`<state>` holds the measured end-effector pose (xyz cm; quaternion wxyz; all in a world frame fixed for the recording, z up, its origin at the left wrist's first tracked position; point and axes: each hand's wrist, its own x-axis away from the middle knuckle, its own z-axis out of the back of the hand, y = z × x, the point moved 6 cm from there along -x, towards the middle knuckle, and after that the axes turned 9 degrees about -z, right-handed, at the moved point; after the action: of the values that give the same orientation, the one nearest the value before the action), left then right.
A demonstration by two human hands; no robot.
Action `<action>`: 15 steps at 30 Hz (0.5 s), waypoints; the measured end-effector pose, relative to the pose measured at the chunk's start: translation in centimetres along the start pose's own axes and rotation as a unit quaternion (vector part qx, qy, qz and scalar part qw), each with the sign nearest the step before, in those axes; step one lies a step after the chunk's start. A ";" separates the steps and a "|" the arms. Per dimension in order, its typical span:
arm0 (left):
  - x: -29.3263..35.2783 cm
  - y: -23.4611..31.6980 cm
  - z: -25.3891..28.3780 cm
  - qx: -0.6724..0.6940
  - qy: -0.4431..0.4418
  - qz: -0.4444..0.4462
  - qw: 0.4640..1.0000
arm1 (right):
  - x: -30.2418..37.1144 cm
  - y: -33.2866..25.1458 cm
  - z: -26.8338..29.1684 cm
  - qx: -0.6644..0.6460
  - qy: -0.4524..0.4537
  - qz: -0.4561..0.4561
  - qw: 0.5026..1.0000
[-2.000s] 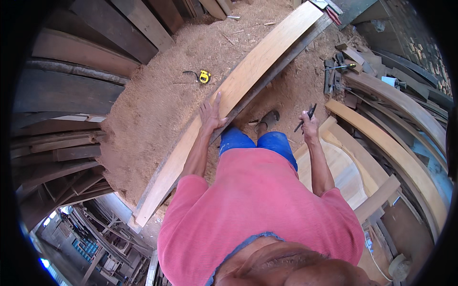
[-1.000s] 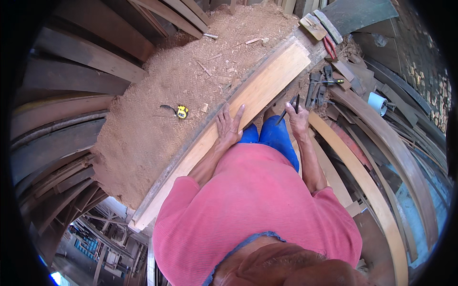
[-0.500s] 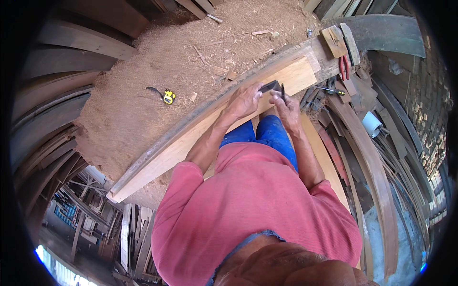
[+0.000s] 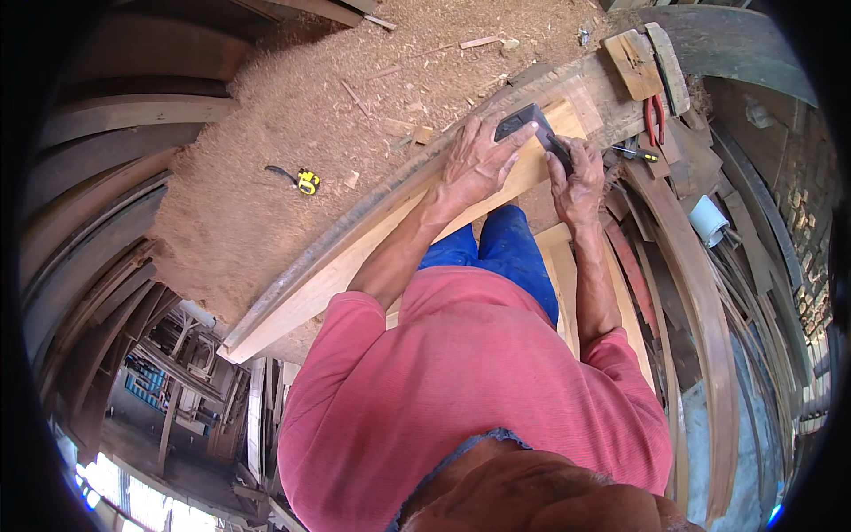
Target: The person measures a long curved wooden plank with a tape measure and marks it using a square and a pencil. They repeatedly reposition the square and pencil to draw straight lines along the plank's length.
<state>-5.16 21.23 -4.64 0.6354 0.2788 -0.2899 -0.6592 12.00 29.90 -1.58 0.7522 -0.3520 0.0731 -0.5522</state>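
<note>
A long pale wooden board (image 4: 328,282) lies slanted across the bench in front of me. Near its far right end sits a small dark angular block (image 4: 525,116), with a flat face and a bent edge; its exact kind does not show. My left hand (image 4: 479,162) is closed on the block's left and near side, pressing it against the board. My right hand (image 4: 581,182) pinches a dark pen-like marker (image 4: 558,147), whose tip lies close to the block's right edge. The fingers partly hide both things.
Sawdust (image 4: 239,222) covers the area beyond the board, with a yellow tape measure (image 4: 308,182) on it. To the right are a wooden block (image 4: 632,64), red-handled pliers (image 4: 654,120), a screwdriver (image 4: 638,153) and a white cup (image 4: 707,220). Stacked planks (image 4: 687,293) line the right side.
Both hands have moved forward and right, bringing the dark block down onto the board. The marker has tilted and come against or close to the block's right edge.
</note>
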 end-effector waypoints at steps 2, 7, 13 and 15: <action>-0.2 0.2 -0.5 -0.011 -0.041 0.004 0.999 | -0.1 0.1 -0.1 -0.001 -0.007 0.003 1.000; -0.6 0.7 -0.6 -0.028 -0.058 0.002 0.998 | -0.4 0.3 -0.3 -0.015 -0.001 0.014 1.000; -0.6 0.7 -0.6 -0.017 -0.065 0.017 0.998 | -0.5 0.3 -0.5 -0.007 0.007 0.023 1.000; -0.7 0.7 -0.6 -0.012 -0.064 0.017 0.998 | -0.6 0.2 -0.4 -0.005 0.009 0.031 0.999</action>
<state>-4.24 21.89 -4.52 0.6301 0.2237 -0.3267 -0.6680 11.76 30.24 -2.15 0.7668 -0.3481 0.0931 -0.5312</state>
